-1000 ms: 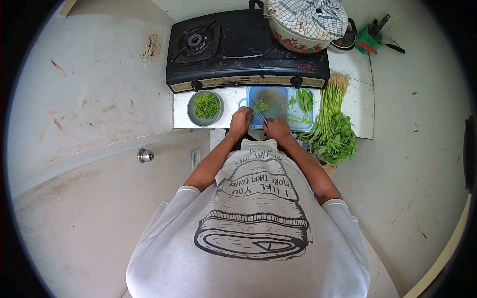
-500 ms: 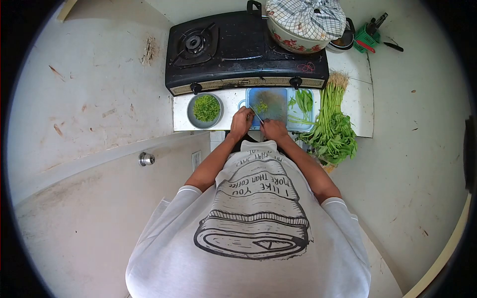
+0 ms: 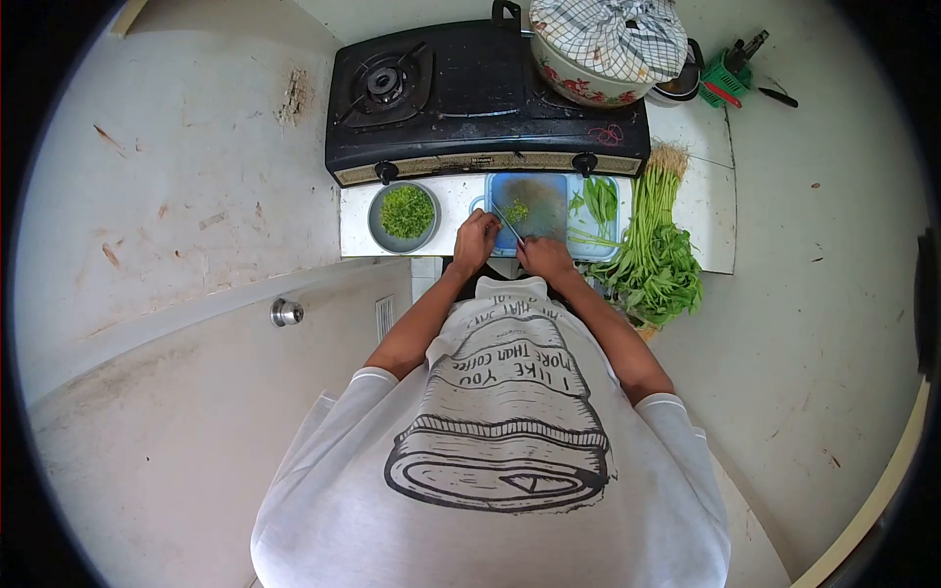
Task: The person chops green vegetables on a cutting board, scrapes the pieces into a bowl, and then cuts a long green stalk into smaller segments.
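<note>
A blue cutting board (image 3: 544, 199) lies on the white counter in front of the stove. A small heap of chopped greens (image 3: 517, 210) sits on it. My right hand (image 3: 545, 257) grips a knife (image 3: 508, 223) whose blade points up and left toward the heap. My left hand (image 3: 475, 240) rests with curled fingers at the board's left edge, beside the blade; what it holds is too small to tell. Left of the board stands a metal bowl (image 3: 378, 227) of chopped greens. Uncut stems (image 3: 598, 198) lie on the board's right part.
A long bunch of leafy greens (image 3: 657, 255) lies at the counter's right. Behind is a black gas stove (image 3: 461, 88) with a cloth-covered floral pot (image 3: 603, 44). A green basket with tools (image 3: 727, 71) stands at the back right. A door knob (image 3: 285, 312) is at the left.
Both hands have shifted only slightly at the board; the knife stays angled toward the chopped heap. Nothing else has moved.
</note>
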### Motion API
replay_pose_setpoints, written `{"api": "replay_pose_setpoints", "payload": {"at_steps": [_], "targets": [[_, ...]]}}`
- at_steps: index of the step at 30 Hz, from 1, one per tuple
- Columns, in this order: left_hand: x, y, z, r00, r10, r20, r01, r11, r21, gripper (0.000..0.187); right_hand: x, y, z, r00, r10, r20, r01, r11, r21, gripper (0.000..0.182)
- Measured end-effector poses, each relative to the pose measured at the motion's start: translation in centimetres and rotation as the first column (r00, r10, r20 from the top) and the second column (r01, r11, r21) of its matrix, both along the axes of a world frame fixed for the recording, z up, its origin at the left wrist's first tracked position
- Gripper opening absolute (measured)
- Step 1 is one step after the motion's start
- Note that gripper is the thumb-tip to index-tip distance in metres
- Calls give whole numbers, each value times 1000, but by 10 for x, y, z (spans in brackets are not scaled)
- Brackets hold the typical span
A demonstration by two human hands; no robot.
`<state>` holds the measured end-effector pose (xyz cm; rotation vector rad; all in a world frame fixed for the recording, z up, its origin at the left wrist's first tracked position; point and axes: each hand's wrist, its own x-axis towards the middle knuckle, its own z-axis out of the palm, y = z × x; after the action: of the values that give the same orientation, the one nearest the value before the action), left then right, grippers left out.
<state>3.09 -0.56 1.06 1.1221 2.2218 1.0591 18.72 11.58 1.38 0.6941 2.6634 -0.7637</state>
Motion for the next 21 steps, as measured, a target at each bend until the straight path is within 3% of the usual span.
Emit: {"api": "replay_pose_setpoints", "payload": {"at_steps": [6, 9, 12, 21], "targets": [[0, -1, 2, 1000, 3, 30, -4, 1000, 16, 7, 0, -3, 2, 1000, 24, -11, -24, 999, 23, 44], [-2, -1, -1, 999, -26, -45, 29, 997, 66, 10, -2, -4, 2, 1000, 17, -5, -16, 1000, 22, 43], [-4, -5, -1, 998, -42, 45, 41, 998, 37, 14, -1, -4, 2, 1000, 14, -10, -14, 999, 30, 42], [-7, -8, -4, 997, -81, -19, 82, 997, 9, 17, -8, -4, -6, 1000, 25, -19, -24, 998, 52, 41]]}}
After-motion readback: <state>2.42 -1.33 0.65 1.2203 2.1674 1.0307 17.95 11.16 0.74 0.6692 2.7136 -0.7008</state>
